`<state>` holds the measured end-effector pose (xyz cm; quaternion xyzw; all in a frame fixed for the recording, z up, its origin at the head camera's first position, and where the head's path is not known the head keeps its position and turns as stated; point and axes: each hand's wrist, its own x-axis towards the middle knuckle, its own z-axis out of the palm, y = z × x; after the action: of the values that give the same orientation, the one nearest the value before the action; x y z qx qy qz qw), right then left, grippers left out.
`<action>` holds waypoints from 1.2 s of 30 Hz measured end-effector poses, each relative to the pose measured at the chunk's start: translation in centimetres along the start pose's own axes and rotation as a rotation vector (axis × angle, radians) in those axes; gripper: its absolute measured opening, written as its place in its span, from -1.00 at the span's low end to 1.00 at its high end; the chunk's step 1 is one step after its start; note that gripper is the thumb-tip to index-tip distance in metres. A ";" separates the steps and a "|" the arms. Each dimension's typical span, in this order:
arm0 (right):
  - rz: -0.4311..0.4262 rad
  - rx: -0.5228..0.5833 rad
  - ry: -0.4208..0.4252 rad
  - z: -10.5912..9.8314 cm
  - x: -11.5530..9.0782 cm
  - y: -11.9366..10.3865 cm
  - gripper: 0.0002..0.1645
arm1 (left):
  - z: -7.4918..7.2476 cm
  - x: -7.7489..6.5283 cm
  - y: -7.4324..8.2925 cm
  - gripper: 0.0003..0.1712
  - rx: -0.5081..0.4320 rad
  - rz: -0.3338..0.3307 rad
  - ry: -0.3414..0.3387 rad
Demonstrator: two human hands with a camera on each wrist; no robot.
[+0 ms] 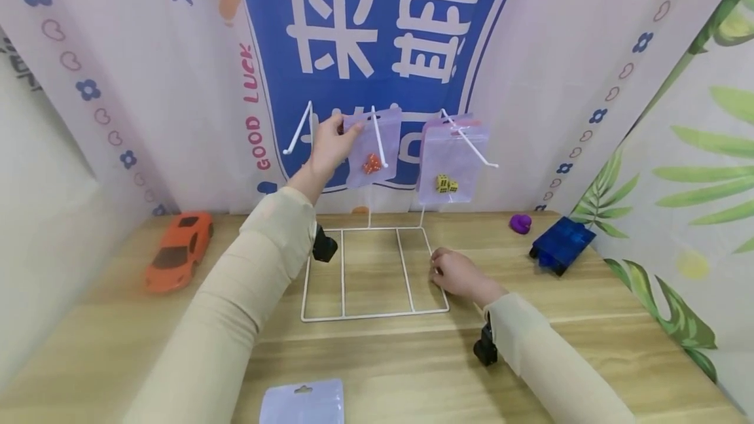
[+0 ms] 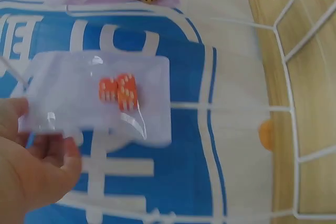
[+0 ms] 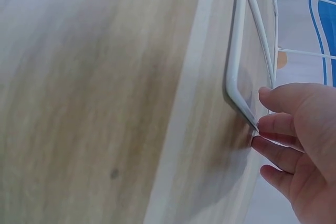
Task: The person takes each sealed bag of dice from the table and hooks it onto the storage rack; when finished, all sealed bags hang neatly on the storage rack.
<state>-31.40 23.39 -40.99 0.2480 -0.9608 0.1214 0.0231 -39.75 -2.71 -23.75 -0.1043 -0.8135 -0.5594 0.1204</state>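
Observation:
My left hand pinches the upper left edge of a clear lilac zip pouch with orange dice inside. This pouch is at the middle hook of a white wire display rack; the hook's arm crosses in front of it. In the left wrist view the orange dice show through the plastic. Low on the rack, my right hand grips the right side wire of its base. The right wrist view shows the fingertips at the base wire.
Pouches with yellow dice hang on the right hook; the left hook is bare. Another lilac pouch lies at the front edge. An orange toy car sits left, a purple toy and dark blue object right.

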 end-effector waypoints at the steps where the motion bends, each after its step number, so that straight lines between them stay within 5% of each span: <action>1: -0.006 -0.002 -0.003 0.1 0.0 -0.1 -0.84 | -0.5 -0.5 -0.4 -0.61 0.020 -0.021 -0.026; 6: 0.004 -0.013 -0.016 0.1 -0.1 -0.2 -0.81 | -3.0 -3.9 -3.2 -0.50 0.204 -0.083 -0.246; 12: 0.020 -0.016 -0.037 -0.6 -0.3 0.4 -0.76 | -3.6 -10.7 -6.3 -0.77 0.466 0.140 -0.559; 17: 0.010 -0.026 -0.041 -0.5 -0.3 0.2 -0.74 | -3.9 -17.4 -6.7 -0.89 0.630 0.177 -0.771; 21: -0.002 -0.024 -0.047 -0.4 -0.2 -0.3 -0.74 | -4.5 -20.8 -6.4 -0.92 0.718 0.246 -0.821; 25: 0.003 -0.023 -0.049 -0.6 -0.1 -0.6 -0.76 | -5.0 -22.5 -6.5 -0.92 0.782 0.303 -0.819; 32: -0.012 -0.009 -0.021 -0.3 0.0 -0.4 -0.81 | -4.9 -24.8 -7.4 -0.56 0.865 0.115 -0.888; 36: -0.045 0.001 0.002 -0.1 0.0 0.0 -0.82 | -4.4 -25.7 -7.6 -0.45 0.962 0.104 -0.874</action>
<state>-31.38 23.44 -40.92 0.2696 -0.9549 0.1217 0.0265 -17.35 -10.45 -37.01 -0.2959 -0.9410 -0.0324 -0.1611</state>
